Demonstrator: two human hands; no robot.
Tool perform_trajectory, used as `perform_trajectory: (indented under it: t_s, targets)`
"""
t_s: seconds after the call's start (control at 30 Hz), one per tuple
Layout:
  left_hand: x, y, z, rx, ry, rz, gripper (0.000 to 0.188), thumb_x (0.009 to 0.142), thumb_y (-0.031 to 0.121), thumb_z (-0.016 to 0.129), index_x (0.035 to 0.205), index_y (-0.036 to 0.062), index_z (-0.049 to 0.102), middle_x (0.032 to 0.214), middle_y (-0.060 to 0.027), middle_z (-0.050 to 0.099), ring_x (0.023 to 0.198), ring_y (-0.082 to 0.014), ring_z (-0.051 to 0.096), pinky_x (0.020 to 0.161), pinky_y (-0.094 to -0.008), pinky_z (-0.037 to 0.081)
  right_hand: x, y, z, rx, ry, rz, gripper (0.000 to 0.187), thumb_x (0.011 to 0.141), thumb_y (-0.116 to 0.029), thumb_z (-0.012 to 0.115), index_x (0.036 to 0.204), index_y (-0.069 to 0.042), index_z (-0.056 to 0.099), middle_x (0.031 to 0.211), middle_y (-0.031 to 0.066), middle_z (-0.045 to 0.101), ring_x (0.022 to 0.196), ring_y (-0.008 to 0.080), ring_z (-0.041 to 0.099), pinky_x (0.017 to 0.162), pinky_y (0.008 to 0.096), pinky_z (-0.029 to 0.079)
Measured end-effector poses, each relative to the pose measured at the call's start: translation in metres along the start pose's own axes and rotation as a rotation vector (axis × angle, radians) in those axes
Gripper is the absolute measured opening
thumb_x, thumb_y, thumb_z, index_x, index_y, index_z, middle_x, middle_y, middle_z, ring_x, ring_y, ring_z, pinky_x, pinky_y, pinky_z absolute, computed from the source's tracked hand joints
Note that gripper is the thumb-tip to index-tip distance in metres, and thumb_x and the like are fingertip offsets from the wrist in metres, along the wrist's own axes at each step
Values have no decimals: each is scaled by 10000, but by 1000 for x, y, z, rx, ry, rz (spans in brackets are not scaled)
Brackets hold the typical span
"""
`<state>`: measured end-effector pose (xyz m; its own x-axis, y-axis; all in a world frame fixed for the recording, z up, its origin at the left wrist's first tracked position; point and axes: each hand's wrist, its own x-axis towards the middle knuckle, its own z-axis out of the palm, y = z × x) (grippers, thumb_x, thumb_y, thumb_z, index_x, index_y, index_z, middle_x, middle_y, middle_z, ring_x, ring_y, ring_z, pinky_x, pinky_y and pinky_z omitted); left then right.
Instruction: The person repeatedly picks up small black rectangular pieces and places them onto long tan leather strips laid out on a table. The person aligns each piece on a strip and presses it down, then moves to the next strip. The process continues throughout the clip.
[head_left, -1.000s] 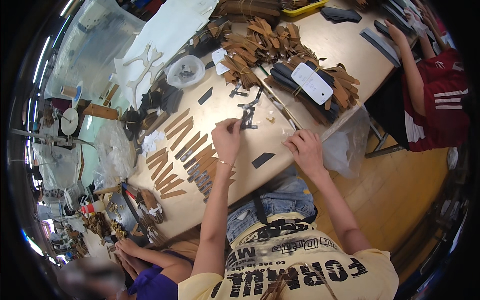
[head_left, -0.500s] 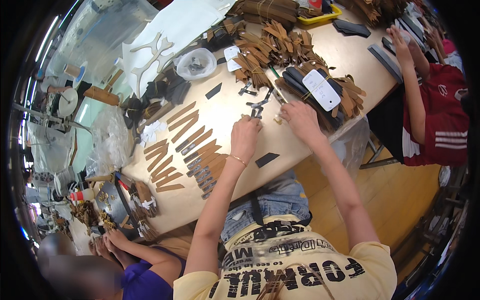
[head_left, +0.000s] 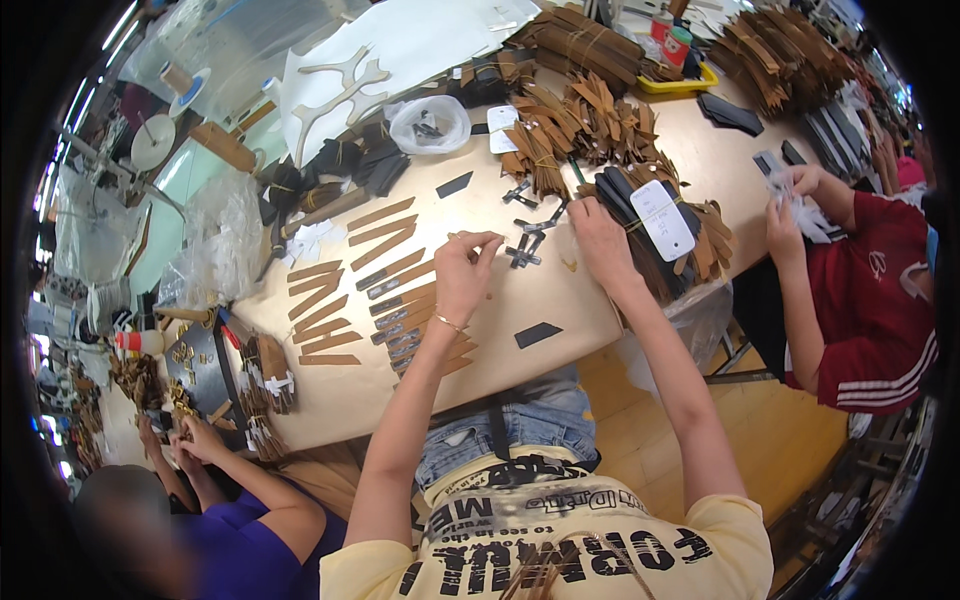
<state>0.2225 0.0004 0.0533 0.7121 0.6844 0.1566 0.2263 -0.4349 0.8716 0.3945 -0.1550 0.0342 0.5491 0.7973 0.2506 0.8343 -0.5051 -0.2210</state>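
My left hand point(head_left: 465, 275) is over the table beside rows of brown leather strips point(head_left: 383, 240), fingers pinched together; what they hold is too small to make out. Several strips in the nearer row carry small dark pieces with shiny faces point(head_left: 398, 318). My right hand point(head_left: 603, 245) rests with curled fingers next to a bundle of black and brown strips point(head_left: 640, 232) bearing a white tag point(head_left: 663, 220). Its fingertips meet the end of a thin green rod point(head_left: 576, 172); the grip is hidden. Between my hands lie loose small dark pieces point(head_left: 524, 250).
A clear plastic bag point(head_left: 430, 125) with dark bits and piles of tied brown strips point(head_left: 610, 115) stand at the back. A dark flat piece point(head_left: 538, 334) lies near the front edge. One co-worker point(head_left: 865, 270) sits at the right, another point(head_left: 250, 530) at the lower left.
My left hand has moved left, off the loose dark pieces toward the strip rows. My right hand is closer to the tagged bundle. The right co-worker now handles crumpled pale plastic.
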Motion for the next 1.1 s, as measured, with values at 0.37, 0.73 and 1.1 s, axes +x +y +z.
perform_trajectory:
  t_s: [0.37, 0.73, 1.1]
  targets:
    - [8, -12, -21, -132, 132, -49, 138, 875, 155, 723, 909, 23, 738, 837, -49, 687, 644, -106, 554, 603, -263, 440, 1, 6, 9, -210, 70, -118, 59, 841, -33, 614, 878, -12, 572, 950, 118, 536, 929, 285, 609, 720, 329, 570]
    - [-24, 37, 35, -503, -223, -200, 148, 934, 143, 680, 966, 1, 711, 765, 22, 654, 664, -27, 534, 600, -193, 434, -125, 35, -69, 1155, 243, 620, 130, 956, -87, 643, 1040, 13, 648, 855, 3, 634, 734, 59, 546, 651, 212, 443]
    - [-122, 85, 234, 151, -781, 636, 261, 812, 24, 655, 1073, 4, 654, 1110, -206, 655, 766, -231, 696, 659, -365, 557, -308, 116, 65, 1081, 389, 1254, 405, 949, -157, 649, 1270, 80, 577, 885, 86, 677, 750, 161, 660, 666, 286, 531]
